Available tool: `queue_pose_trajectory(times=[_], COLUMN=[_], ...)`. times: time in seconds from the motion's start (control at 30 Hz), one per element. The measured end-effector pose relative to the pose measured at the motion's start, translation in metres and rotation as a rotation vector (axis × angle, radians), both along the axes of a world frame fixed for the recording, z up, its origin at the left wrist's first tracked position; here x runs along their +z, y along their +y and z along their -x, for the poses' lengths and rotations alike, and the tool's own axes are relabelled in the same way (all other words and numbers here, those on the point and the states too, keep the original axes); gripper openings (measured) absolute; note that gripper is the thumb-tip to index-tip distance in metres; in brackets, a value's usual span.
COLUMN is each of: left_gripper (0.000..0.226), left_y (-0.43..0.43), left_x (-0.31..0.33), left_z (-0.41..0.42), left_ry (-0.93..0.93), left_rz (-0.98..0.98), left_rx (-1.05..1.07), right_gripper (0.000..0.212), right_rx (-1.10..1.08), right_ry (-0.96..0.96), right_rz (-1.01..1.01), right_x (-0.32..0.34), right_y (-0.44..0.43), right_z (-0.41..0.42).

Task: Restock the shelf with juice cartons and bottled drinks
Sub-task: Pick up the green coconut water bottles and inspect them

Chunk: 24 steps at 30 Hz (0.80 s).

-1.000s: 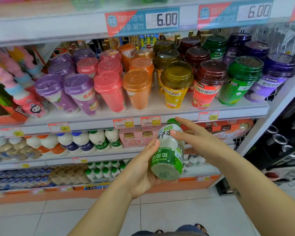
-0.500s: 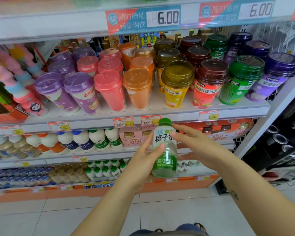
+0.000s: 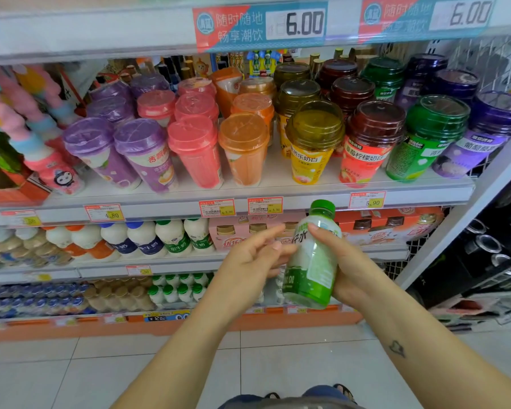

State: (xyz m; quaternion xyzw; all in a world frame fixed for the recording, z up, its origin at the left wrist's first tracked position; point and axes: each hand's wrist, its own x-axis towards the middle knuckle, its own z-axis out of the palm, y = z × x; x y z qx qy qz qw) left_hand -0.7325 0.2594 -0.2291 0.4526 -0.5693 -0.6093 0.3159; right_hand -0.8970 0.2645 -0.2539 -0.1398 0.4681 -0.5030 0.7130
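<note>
Before shelf (image 3: 160, 209), right hand (image 3: 353, 268) holds bottle (image 3: 310, 261); left hand (image 3: 248, 262) seemingly touching.

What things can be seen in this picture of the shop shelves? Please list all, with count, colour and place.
green-capped bottle: one, white and green, held before the shelves.
lidded cups: many, purple, pink, orange, olive, dark red, green, middle shelf.
price banners: two, red and teal, top shelf edge.
price tags: several, red and yellow, shelf edges.
white bottles: one row, blue, green and orange labels, lower shelf, left.
multipack boxes: at least two, pink and orange, lower shelf, right.
small bottles: many, white with green caps, bottom shelf.
floor: one, pale tiles, below the shelves.
left hand: one, fingers straight, at the bottle's left side.
right hand: one, grips the bottle.
</note>
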Motion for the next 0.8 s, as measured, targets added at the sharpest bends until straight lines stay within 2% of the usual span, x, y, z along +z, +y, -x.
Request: queue_pose_trajectory(times=[0.1, 0.2, 0.27, 0.37, 0.43, 0.5, 0.6, 0.67, 0.8], left_gripper=[0.026, 0.026, 0.027, 0.026, 0.026, 0.026, 0.036, 0.051, 0.046], left_y=[-0.002, -0.003, -0.002, -0.002, -0.001, -0.001, 0.0, 0.0, -0.002], left_x=[-0.004, -0.009, -0.011, -0.013, -0.014, -0.015, -0.013, -0.01, -0.003], left_z=[-0.002, -0.002, -0.002, -0.002, -0.002, -0.002, -0.002, 0.001, 0.008], left_ry=[0.022, -0.009, -0.024, -0.043, -0.063, -0.083, -0.057, 0.016, 0.234], left_rz=[-0.06, -0.067, -0.066, -0.071, -0.083, -0.095, -0.169, -0.26, -0.309], left_rx=[0.053, 0.065, 0.061, 0.05, 0.042, 0.025, -0.064, -0.169, -0.188], right_gripper=[0.058, 0.083, 0.095, 0.084, 0.079, 0.087, 0.089, 0.083, 0.086], right_rx=[-0.059, -0.127, -0.143, -0.133, -0.119, -0.086, -0.002, 0.058, 0.124], right_ry=[-0.187, -0.4, -0.457, -0.482, -0.461, -0.402, -0.229, -0.123, 0.023], right_rz=[-0.047, -0.027, -0.011, 0.027, 0.054, 0.115, 0.224, 0.3, 0.428], right_x=[-0.006, -0.016, -0.02, -0.023, -0.021, -0.015, -0.002, 0.009, 0.032], right_y=[0.004, 0.008, 0.009, 0.007, 0.006, 0.003, -0.003, -0.007, -0.015], right_z=[0.001, 0.005, 0.008, 0.014, 0.015, 0.015, 0.014, 0.013, 0.011])
